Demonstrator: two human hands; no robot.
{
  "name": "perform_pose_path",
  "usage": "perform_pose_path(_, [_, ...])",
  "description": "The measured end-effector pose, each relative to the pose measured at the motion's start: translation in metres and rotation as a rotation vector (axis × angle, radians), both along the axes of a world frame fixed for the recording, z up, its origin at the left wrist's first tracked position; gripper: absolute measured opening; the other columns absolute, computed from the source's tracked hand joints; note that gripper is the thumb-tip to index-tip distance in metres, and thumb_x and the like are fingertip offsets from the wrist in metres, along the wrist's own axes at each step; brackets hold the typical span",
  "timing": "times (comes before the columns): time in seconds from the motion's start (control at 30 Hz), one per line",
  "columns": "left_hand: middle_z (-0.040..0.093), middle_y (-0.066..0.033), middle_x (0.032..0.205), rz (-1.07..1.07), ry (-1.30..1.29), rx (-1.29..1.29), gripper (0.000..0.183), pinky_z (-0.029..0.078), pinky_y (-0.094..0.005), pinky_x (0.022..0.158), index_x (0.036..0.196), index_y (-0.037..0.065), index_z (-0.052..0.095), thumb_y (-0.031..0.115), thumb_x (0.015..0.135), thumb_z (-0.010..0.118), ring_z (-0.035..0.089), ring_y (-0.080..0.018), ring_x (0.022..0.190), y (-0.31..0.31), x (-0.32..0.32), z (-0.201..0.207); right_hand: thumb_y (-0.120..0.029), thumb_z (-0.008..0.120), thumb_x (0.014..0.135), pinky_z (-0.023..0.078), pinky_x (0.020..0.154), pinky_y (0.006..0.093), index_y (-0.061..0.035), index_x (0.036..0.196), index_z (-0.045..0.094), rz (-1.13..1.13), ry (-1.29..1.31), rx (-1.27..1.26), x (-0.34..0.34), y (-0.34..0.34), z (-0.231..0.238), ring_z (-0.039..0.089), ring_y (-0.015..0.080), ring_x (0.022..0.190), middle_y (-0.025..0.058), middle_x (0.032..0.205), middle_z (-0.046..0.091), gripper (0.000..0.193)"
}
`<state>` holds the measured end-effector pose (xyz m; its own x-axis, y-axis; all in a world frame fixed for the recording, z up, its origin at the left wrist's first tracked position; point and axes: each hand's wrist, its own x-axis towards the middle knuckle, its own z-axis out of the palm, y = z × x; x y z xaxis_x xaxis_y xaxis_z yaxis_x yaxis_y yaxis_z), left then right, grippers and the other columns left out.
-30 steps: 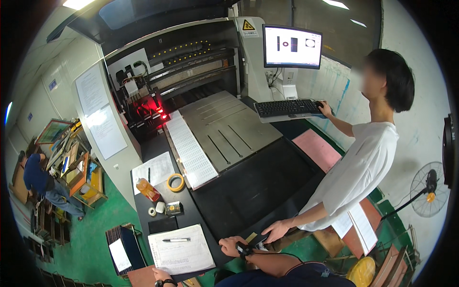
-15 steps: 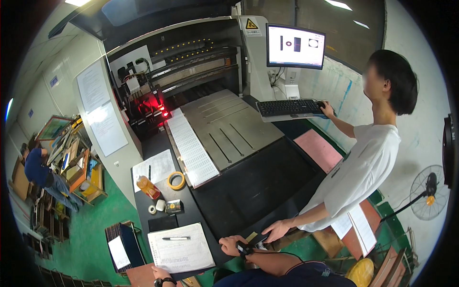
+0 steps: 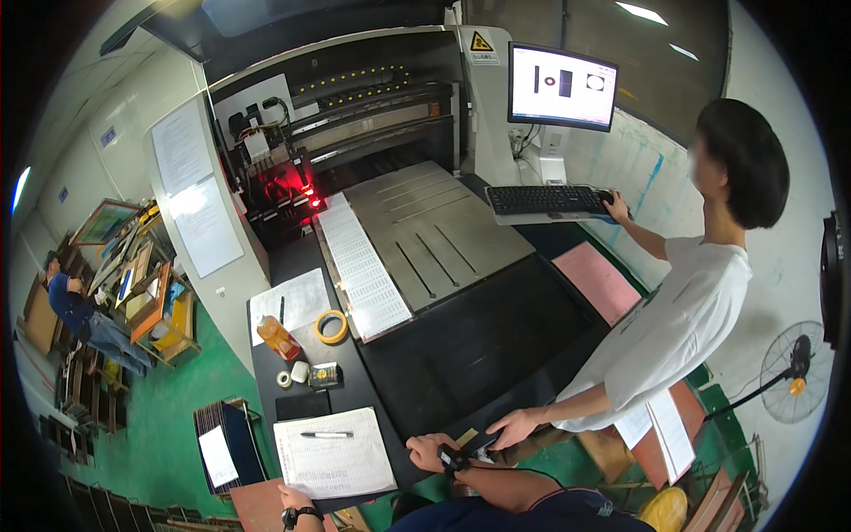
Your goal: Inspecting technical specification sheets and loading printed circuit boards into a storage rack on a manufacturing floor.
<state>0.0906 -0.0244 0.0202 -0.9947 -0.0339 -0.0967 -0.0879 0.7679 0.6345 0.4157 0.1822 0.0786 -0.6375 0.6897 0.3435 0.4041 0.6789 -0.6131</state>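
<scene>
My left hand (image 3: 296,498), with a black band at the wrist, is by the lower left corner of a stack of printed sheets (image 3: 341,465). Its fingers are small and partly hidden, and I make out nothing in them. On top of the sheets lies a pen (image 3: 326,434). My right hand (image 3: 431,451) rests on the black front edge of the machine (image 3: 479,355), fingers loosely bent and holding nothing visible. A black device is strapped to that wrist. Close to it is a co-worker's hand (image 3: 514,427) on the same edge.
An orange drink bottle (image 3: 278,339), yellow tape roll (image 3: 331,327) and small box (image 3: 324,375) stand on the side table. A printed strip (image 3: 363,266) lies on the metal bed (image 3: 443,239) beside a red-lit head (image 3: 312,197). The white-shirted co-worker (image 3: 683,301) touches a mouse (image 3: 612,197).
The whole view has shifted slightly, so the machine and screen sit a little further right. Both my hands stay in place. The distant person in blue has changed posture.
</scene>
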Motion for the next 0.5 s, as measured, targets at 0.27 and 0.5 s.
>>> perform_pose_path(0.27, [0.062, -0.0264, 0.097, -0.037, 0.033, 0.153, 0.057, 0.048, -0.0424, 0.078, 0.104, -0.009, 0.058, 0.04, 0.094, 0.03, 0.06, -0.0397, 0.09, 0.002, 0.002, 0.0, -0.01, 0.054, 0.072, 0.051, 0.058, 0.0397, -0.008, 0.077, 0.056, 0.012, -0.018, -0.017, -0.001, 0.001, -0.007, 0.063, 0.0278, 0.063, 0.0104, 0.068, 0.063, 0.006])
perform_pose_path(0.5, [0.063, -0.0262, 0.089, 0.004, 0.106, 0.019, 0.055, 0.048, -0.0438, 0.072, 0.096, -0.007, 0.062, 0.041, 0.093, 0.034, 0.061, -0.0404, 0.081, 0.007, 0.006, 0.001, -0.011, 0.054, 0.072, 0.051, 0.059, 0.0397, -0.0077, 0.079, 0.055, 0.02, -0.025, -0.024, 0.001, 0.003, -0.013, 0.063, 0.0285, 0.064, 0.0116, 0.069, 0.063, 0.008])
